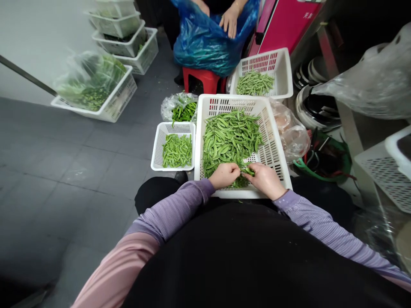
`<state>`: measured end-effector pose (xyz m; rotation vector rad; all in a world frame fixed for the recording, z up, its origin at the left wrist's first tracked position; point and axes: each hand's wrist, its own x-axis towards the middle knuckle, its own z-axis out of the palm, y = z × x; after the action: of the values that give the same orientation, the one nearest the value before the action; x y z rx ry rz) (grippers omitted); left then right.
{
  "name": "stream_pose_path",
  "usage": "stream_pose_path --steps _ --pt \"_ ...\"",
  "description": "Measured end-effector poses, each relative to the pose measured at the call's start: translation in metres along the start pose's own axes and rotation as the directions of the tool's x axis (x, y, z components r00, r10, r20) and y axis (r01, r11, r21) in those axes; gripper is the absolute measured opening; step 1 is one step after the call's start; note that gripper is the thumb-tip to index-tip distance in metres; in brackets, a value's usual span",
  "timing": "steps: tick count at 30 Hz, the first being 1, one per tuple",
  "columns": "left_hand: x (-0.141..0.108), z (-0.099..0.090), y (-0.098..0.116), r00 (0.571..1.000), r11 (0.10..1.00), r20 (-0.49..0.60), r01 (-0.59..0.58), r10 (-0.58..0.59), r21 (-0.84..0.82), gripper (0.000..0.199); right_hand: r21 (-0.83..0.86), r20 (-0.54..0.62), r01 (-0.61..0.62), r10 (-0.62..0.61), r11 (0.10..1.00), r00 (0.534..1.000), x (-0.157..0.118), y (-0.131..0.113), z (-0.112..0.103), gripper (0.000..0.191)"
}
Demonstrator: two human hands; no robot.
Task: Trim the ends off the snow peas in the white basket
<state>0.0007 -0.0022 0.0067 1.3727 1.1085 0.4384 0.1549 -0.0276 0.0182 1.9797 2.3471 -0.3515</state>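
Note:
Both my hands meet over the near end of a large white plastic basket (278, 141) that holds a heap of green pea pods (229, 134). My right hand (265, 179) is closed around a few pods (248, 170). Fingers pinched, my left hand (226, 174) is right beside them; whatever is between its fingertips is too small to make out. A smaller white basket (155, 147) to the left contains more green pods (177, 150).
Behind stand a clear bag of green peppers (183, 110) and a white basket (285, 75) of cut green beans. Another person's hands (230, 19) are at a blue plastic bag (205, 47) on a red stool (204, 79). Stacked baskets (133, 64) line the left wall; a metal shelf is right.

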Motion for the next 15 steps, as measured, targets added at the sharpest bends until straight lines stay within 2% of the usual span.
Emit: stream_pose_path --steps 3,7,9,12,15 --pt "-0.001 -0.005 0.007 0.979 0.963 0.183 0.137 -0.095 -0.234 0.017 -0.157 -0.077 0.011 -0.023 0.988 0.997 -0.001 0.003 -0.007 0.016" --pt "-0.003 -0.005 0.009 0.951 0.896 0.27 0.249 -0.153 -0.369 0.018 -0.262 -0.11 0.034 -0.065 0.964 0.992 -0.004 -0.001 -0.011 0.016" --pt "-0.003 -0.004 0.009 0.94 0.882 0.297 0.278 -0.168 -0.38 0.017 -0.285 -0.126 0.045 -0.084 0.957 0.988 -0.005 -0.005 -0.01 0.015" --pt "-0.003 -0.005 0.009 0.942 0.903 0.295 0.258 -0.158 -0.342 0.016 -0.245 -0.136 0.07 -0.106 0.967 0.985 -0.005 -0.006 -0.01 0.014" --pt "-0.004 -0.009 0.01 0.954 0.976 0.271 0.17 -0.129 -0.135 0.017 0.002 -0.068 0.173 -0.173 0.985 0.983 -0.002 0.0 -0.013 0.016"
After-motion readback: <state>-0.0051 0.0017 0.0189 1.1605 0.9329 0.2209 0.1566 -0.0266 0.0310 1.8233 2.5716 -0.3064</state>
